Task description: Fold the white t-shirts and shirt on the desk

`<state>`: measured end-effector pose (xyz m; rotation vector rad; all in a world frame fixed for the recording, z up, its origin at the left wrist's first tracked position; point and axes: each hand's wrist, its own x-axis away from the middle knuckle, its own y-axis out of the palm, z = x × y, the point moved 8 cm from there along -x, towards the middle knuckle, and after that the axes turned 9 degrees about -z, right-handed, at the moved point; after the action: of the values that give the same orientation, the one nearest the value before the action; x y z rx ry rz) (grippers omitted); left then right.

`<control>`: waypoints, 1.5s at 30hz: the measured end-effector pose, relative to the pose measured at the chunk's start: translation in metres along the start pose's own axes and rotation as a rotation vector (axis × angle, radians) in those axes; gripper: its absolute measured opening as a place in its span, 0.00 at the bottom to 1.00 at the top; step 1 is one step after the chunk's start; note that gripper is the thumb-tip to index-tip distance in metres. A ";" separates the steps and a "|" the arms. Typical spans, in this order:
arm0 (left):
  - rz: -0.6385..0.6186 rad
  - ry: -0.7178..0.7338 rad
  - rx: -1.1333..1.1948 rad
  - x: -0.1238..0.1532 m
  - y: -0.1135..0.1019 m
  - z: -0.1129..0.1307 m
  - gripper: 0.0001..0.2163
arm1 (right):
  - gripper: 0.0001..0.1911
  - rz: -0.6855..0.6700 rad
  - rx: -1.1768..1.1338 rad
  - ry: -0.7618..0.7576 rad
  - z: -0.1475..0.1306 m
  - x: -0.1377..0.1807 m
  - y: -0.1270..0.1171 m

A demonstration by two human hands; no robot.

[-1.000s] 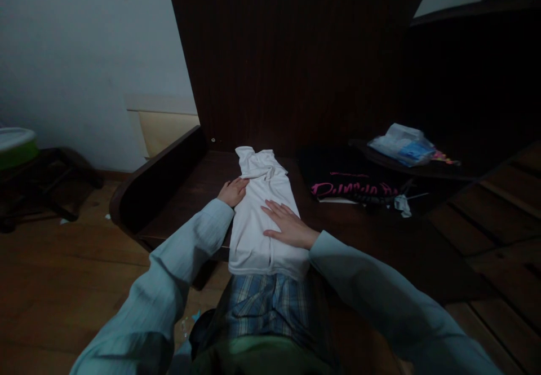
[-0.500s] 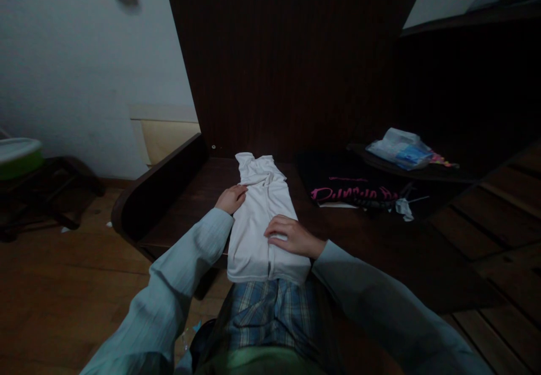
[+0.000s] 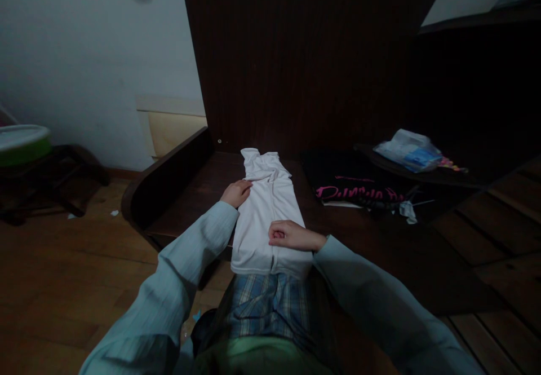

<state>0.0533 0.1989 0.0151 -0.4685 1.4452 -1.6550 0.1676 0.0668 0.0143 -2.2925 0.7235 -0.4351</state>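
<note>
A white folded shirt (image 3: 262,217) lies lengthwise on the dark wooden bench, its near end hanging toward the plaid trousers. Wrinkles cross its far part, and a seam or fold line runs down its middle. At the garment's left edge, my left hand (image 3: 237,193) lies flat, with its fingers extended onto the cloth. My right hand (image 3: 296,235) rests over the near right part of the shirt, fingers curled into a loose fist. No held object shows in it.
To the right lies a dark folded garment (image 3: 359,194) with pink lettering. A clear plastic packet (image 3: 408,149) sits behind it. The bench's raised side (image 3: 164,175) stands at the left. A green container (image 3: 25,145) rests on a stool farther left.
My right hand's fingers have curled from loosely extended into a fist, staying over the shirt. My left hand remains at the shirt's left edge. The camera view has shifted slightly.
</note>
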 end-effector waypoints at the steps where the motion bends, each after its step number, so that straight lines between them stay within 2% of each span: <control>1: 0.000 -0.002 -0.002 0.000 0.000 0.000 0.15 | 0.06 -0.003 -0.048 0.020 0.001 0.001 0.000; 4: -0.001 -0.009 -0.004 0.000 0.000 0.000 0.16 | 0.08 0.043 -0.096 0.080 0.005 0.001 0.000; 8: 0.001 -0.002 -0.002 0.000 -0.001 0.001 0.15 | 0.03 0.098 0.076 0.079 0.001 -0.002 0.001; 12: 0.010 0.008 0.002 0.000 -0.002 0.002 0.15 | 0.04 0.008 0.082 0.074 0.000 -0.003 0.002; 17: 0.012 0.004 0.003 0.000 -0.001 0.000 0.15 | 0.06 -0.092 -0.037 0.058 0.001 -0.001 0.002; 21: 0.021 0.021 0.026 -0.001 -0.002 0.002 0.14 | 0.08 -0.090 -0.171 0.052 0.004 0.001 0.002; 24: 0.081 0.059 0.075 0.003 -0.013 0.011 0.12 | 0.08 0.052 -0.217 0.093 0.012 0.003 -0.013; 28: 0.216 0.044 0.224 0.030 -0.043 0.042 0.11 | 0.07 0.361 0.008 0.256 0.029 0.007 -0.046; 31: 0.070 0.081 0.312 0.059 -0.044 0.089 0.08 | 0.08 0.400 0.182 0.392 0.039 -0.001 -0.051; 33: -0.028 0.054 0.328 0.078 -0.035 0.116 0.09 | 0.09 0.403 0.295 0.476 0.043 -0.007 -0.049; 35: -0.089 -0.016 0.346 0.093 -0.022 0.132 0.10 | 0.09 0.416 0.390 0.536 0.043 -0.011 -0.047; 39: -0.141 -0.174 0.354 0.103 0.003 0.134 0.10 | 0.09 0.460 0.408 0.546 0.043 -0.013 -0.045; 45: -0.126 -0.219 0.363 0.100 0.009 0.126 0.11 | 0.12 0.669 0.098 0.422 0.054 -0.004 -0.055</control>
<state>0.0957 0.0430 0.0140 -0.5224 0.9466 -1.8535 0.2117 0.1303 0.0144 -1.7348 1.5664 -0.6130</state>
